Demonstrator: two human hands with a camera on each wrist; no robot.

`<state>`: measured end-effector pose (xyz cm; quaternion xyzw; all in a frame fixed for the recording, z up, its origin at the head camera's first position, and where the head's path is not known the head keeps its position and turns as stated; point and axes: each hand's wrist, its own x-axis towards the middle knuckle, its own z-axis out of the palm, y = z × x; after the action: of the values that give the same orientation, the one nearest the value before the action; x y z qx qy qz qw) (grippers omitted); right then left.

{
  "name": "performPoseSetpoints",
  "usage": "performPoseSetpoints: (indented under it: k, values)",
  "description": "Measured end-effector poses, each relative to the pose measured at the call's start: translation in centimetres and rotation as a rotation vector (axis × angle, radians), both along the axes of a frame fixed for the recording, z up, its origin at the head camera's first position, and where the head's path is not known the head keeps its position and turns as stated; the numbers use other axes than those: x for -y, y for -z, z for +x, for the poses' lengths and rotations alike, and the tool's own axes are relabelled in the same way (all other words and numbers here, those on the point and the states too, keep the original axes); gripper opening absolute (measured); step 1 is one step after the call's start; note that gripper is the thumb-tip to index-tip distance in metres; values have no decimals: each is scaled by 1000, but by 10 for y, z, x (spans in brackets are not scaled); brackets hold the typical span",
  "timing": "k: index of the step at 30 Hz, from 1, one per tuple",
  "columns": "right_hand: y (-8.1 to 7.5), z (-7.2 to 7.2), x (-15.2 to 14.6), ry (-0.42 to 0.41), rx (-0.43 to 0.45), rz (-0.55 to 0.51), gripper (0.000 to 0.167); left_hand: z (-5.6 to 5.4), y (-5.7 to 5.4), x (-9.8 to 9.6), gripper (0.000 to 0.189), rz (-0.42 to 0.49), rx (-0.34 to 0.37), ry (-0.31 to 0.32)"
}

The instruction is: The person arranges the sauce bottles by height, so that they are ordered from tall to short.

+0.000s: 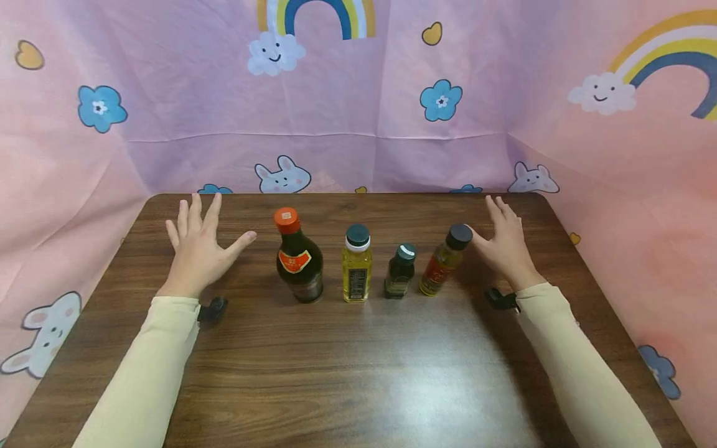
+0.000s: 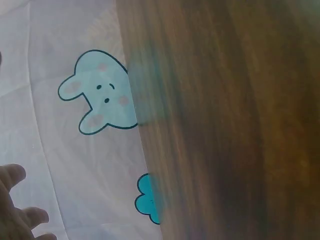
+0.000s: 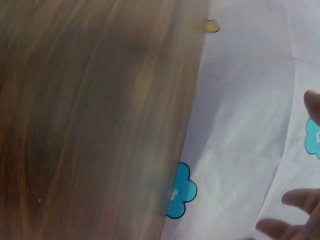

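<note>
My left hand (image 1: 198, 249) is held over the left side of the wooden table, fingers spread, thumb toward a dark sauce bottle (image 1: 299, 267) with a red cap and orange label. Apart from it, my right hand (image 1: 506, 246) has its fingers extended at the right; its thumb tip appears beside the black cap of an oil bottle (image 1: 440, 264) with a red label. Whether they touch I cannot tell. Between these stand a yellow oil bottle (image 1: 356, 267) with a dark green cap and a small dark bottle (image 1: 400, 274). Both wrist views catch only some fingertips, with nothing held.
The brown tabletop (image 1: 313, 373) reaches back to a pink and purple cloth (image 1: 347, 112) printed with rabbits, flowers and rainbows. That cloth also hangs along both sides. A black wrist strap piece (image 1: 213, 309) shows at the left cuff, another (image 1: 500, 300) at the right.
</note>
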<state>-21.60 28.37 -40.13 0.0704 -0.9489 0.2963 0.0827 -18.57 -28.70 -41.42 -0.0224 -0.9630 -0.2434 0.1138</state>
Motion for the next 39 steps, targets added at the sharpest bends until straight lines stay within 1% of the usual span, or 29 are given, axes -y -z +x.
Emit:
performPoseSetpoints:
  k: [4, 6, 9, 12, 14, 16, 19, 23, 26, 29, 35, 39]
  values:
    - [-4, 8, -2, -47, 41, -152, 89, 11, -1, 2, 99, 117, 22, 27]
    - [-4, 11, -3, -91, 58, -233, 87, 17, -3, 2, 97, 185, 36, 51]
    - [-4, 15, -4, -196, 81, -365, 79, 27, -8, 1, 97, 279, 55, 113]
    - [-3, 21, -7, -327, 87, -486, 69, 34, -13, -6, 100, 361, 68, 191]
    - [-2, 25, -8, -401, 86, -530, 66, 39, -15, -12, 103, 408, 81, 245]
    - [-1, 30, -7, -462, 83, -551, 67, 42, -16, -20, 106, 440, 86, 289]
    - [-1, 37, -2, -513, 112, -574, 71, 47, -16, -32, 109, 474, 79, 339]
    - [-2, 44, 9, -533, 133, -612, 66, 50, -17, -46, 112, 508, 58, 379]
    - [-3, 47, 16, -510, 107, -613, 59, 51, -17, -55, 112, 529, 60, 406]
    - [-4, 49, 22, -478, 76, -602, 54, 51, -14, -62, 111, 533, 70, 419]
    - [-2, 50, 28, -430, 40, -586, 47, 53, -5, -72, 102, 532, 71, 407]
    - [0, 51, 29, -401, 29, -585, 43, 53, -2, -78, 99, 545, 72, 394]
